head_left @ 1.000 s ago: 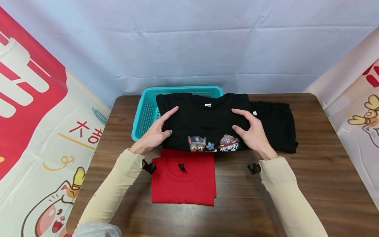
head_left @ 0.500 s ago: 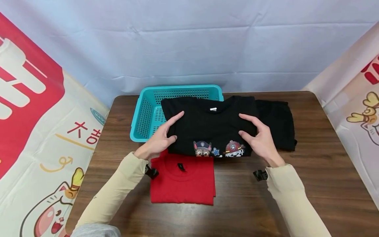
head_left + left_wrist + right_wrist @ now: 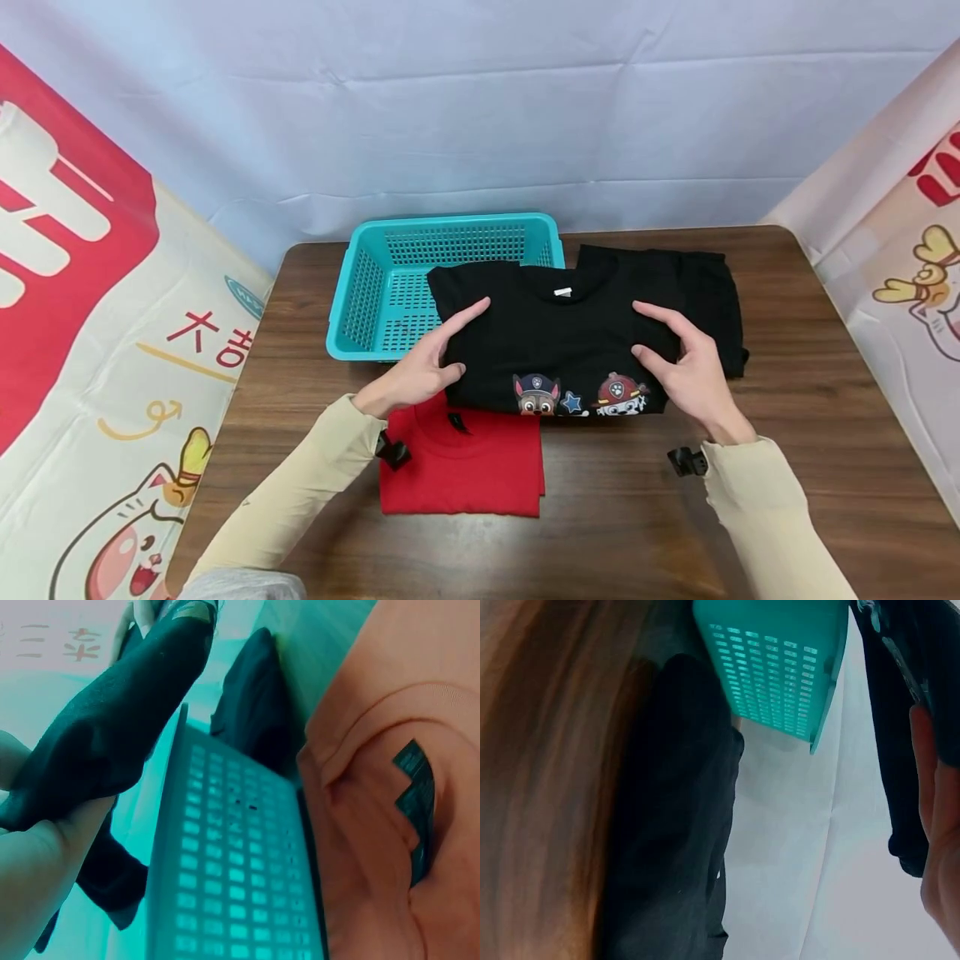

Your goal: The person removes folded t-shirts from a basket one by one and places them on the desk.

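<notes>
A folded black T-shirt (image 3: 555, 342) with two cartoon dogs and a blue star on its front is held up off the table. My left hand (image 3: 420, 367) grips its left side, thumb and forefinger on top; in the left wrist view the cloth sags between the fingers (image 3: 45, 855). On the other side, my right hand (image 3: 693, 375) grips the shirt, its remaining fingers hidden under the cloth. The right wrist view has the raised shirt (image 3: 900, 750) at its right edge. Below and behind is a turquoise basket (image 3: 341, 300), partly covered by the shirt.
A folded red T-shirt (image 3: 465, 475) lies on the brown wooden table (image 3: 600, 517) in front of the basket. Another folded black garment (image 3: 708, 300) lies at the back right, partly behind the held shirt. A pale cloth (image 3: 480, 108) hangs along the back edge.
Both hands have carried the black T-shirt to the right and nearer to me. More of the basket's inside shows, and the shirt now covers more of the black garment at right.
</notes>
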Action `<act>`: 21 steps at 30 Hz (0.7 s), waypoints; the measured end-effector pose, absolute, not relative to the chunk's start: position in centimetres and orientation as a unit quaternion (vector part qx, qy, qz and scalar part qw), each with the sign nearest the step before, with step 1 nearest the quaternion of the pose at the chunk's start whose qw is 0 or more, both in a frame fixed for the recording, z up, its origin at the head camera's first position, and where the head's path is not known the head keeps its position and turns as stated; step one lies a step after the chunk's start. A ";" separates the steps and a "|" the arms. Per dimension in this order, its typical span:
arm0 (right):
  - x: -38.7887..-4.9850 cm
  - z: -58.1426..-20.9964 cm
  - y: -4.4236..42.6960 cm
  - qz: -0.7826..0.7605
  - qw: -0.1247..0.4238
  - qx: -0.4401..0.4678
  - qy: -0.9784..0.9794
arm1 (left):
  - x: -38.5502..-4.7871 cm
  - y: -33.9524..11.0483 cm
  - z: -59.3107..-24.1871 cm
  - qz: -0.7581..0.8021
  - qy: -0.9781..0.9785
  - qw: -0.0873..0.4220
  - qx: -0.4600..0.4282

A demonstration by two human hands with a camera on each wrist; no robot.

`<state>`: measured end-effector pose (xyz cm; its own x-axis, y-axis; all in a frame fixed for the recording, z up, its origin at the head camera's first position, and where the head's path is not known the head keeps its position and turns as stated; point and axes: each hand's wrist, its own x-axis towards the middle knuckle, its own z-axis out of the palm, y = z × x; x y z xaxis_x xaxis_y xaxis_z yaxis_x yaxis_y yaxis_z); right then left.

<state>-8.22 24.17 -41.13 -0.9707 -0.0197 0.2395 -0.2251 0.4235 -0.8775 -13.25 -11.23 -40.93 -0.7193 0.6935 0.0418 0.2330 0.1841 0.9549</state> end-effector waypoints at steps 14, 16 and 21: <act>-5.4 -41.9 26.7 0.539 0.120 0.063 -0.831 | -11.7 -9.0 -41.9 0.556 0.718 0.245 0.340; -5.0 -41.9 27.1 0.540 0.120 0.059 -0.831 | -11.5 -8.7 -42.0 0.549 0.720 0.250 0.343; -4.0 -41.9 27.8 0.542 0.117 0.051 -0.831 | -11.1 -7.8 -42.4 0.559 0.703 0.265 0.351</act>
<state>-4.00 27.83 -41.94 -0.9676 0.0417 0.2489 -0.2111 0.4067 -0.8889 -11.15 -7.78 -42.35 -0.6133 0.7896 0.0201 0.1982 0.1292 0.9716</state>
